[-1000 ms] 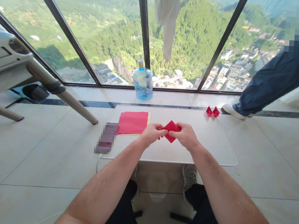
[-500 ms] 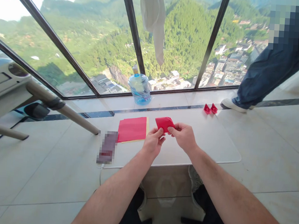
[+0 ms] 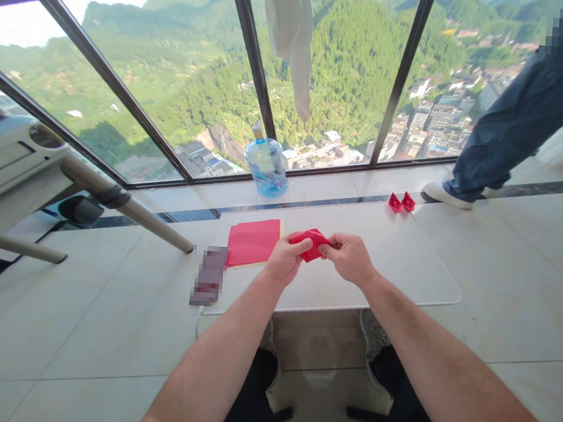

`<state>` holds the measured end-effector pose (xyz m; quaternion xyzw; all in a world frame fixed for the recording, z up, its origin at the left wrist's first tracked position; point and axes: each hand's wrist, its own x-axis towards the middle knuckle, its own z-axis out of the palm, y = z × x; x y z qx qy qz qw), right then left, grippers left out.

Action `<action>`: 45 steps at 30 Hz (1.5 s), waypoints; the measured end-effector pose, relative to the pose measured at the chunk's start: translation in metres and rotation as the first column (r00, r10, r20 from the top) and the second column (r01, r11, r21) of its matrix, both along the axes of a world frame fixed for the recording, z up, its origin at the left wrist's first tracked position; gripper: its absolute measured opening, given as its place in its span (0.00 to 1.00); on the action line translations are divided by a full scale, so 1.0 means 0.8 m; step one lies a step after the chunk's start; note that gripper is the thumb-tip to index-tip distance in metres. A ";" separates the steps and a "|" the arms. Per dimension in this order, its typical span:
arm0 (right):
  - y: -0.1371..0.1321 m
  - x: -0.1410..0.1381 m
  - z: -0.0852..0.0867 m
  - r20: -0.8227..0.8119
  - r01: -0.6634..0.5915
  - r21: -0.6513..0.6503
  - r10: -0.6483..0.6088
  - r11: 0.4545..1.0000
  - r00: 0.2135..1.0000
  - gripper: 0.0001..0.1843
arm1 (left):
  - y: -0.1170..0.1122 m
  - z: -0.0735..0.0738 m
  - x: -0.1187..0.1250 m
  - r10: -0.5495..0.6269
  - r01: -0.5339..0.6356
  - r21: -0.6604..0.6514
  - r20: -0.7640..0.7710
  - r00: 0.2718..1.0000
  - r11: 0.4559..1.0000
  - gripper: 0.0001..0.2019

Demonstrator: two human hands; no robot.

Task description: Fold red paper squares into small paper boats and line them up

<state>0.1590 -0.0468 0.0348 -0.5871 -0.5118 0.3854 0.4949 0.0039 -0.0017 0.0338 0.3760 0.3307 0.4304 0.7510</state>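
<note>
A small folded piece of red paper (image 3: 310, 244) is held just above the white low table (image 3: 403, 258). My left hand (image 3: 285, 260) pinches its left side and my right hand (image 3: 348, 257) pinches its right side, fingers closed on it. A stack of flat red paper sheets (image 3: 253, 242) lies on the table just left of my left hand. Two small folded red paper shapes (image 3: 401, 202) stand at the table's far right corner.
A blurred dark phone-like object (image 3: 209, 275) with a cable lies at the table's left front corner. A blue water jug (image 3: 267, 163) stands by the window. Another person's leg and white shoe (image 3: 446, 194) are at the far right. A grey machine (image 3: 14, 166) juts in at left.
The red paper has dropped slightly toward the table and both hands have closed in on it from either side; it looks more folded in now. The view shifted a little.
</note>
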 end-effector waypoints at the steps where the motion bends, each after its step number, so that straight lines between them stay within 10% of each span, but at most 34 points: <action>1: -0.001 -0.001 0.000 0.015 -0.014 -0.003 0.014 1.000 1.000 0.12 | 0.001 0.000 0.000 0.026 -0.026 -0.002 -0.014 1.000 1.000 0.19; 7: -0.002 -0.004 0.001 0.056 -0.021 -0.035 0.022 0.999 0.998 0.11 | 0.002 -0.008 0.001 0.157 -0.157 -0.013 -0.027 0.987 0.988 0.17; 13: -0.002 0.002 0.003 0.142 -0.048 -0.060 0.056 0.997 0.988 0.11 | 0.012 0.012 -0.020 0.084 0.042 0.306 -0.388 0.918 0.951 0.19; 19: -0.003 0.002 0.001 0.191 -0.053 -0.056 0.063 0.997 0.980 0.13 | 0.011 0.012 -0.021 0.132 0.079 0.485 -0.386 0.913 0.871 0.12; 33: -0.002 0.005 0.001 0.122 -0.075 -0.088 0.085 0.993 0.989 0.10 | 0.017 0.015 -0.034 0.067 0.089 0.343 -0.417 0.906 0.935 0.25; 39: -0.002 0.005 -0.003 0.236 -0.036 -0.058 0.049 0.998 0.970 0.11 | 0.014 0.017 -0.033 0.039 0.238 0.347 -0.633 0.773 0.907 0.13; 45: -0.005 0.003 -0.005 0.278 -0.050 0.010 0.046 0.999 0.960 0.08 | 0.012 0.008 -0.025 0.116 0.151 0.372 -0.605 0.788 0.916 0.10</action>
